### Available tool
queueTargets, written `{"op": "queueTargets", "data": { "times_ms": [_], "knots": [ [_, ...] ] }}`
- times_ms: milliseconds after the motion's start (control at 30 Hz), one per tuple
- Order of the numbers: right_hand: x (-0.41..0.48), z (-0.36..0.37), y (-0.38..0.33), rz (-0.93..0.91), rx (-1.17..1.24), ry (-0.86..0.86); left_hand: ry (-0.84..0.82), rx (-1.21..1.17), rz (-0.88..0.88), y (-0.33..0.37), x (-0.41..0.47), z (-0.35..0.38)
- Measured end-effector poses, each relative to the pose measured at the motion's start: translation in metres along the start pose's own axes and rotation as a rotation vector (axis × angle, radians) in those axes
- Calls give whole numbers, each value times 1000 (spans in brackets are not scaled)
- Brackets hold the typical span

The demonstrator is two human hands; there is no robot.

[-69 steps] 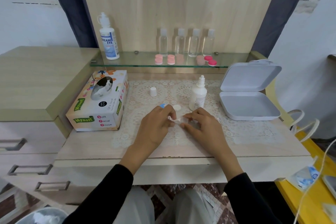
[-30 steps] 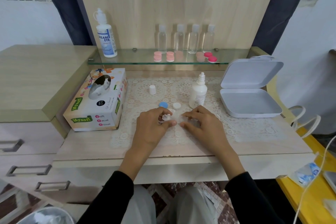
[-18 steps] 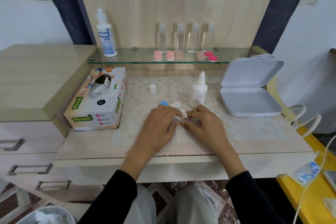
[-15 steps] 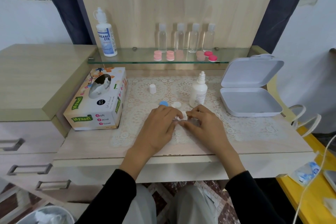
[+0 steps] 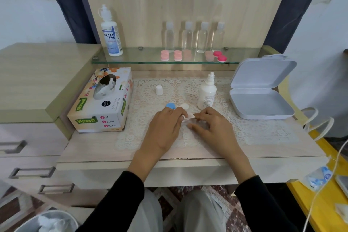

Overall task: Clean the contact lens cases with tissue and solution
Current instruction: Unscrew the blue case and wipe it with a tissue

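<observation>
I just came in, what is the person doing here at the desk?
A person works at the desk. The left hand pinches a small wad of tissue against what looks like a clear lens case, which the right hand holds on the lace mat. A blue cap and a white cap lie just behind. The solution bottle stands uncapped nearby.

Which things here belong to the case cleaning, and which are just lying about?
In the job: left hand, right hand, tissue, lens case, blue cap, white cap, solution bottle, tissue box.
Lying about: Dream Eye bottle, four clear bottles, pink cases, white box.
</observation>
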State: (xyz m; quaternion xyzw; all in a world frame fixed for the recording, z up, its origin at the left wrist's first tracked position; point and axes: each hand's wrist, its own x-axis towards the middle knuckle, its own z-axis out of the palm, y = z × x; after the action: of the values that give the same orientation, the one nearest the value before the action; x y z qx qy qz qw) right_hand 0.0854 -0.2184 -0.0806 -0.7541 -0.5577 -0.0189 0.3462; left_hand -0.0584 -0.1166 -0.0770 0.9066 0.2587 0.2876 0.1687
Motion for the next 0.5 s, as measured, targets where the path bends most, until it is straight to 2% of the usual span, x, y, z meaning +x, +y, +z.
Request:
{"op": "queueTargets", "data": {
  "times_ms": [167,500],
  "knots": [
    [0,0,0,-4,2,0,34,3,57,4,-1,-2],
    [-1,-1,-1,3,-5,-14,67,-13,17,-1,1,4]
  ]
}}
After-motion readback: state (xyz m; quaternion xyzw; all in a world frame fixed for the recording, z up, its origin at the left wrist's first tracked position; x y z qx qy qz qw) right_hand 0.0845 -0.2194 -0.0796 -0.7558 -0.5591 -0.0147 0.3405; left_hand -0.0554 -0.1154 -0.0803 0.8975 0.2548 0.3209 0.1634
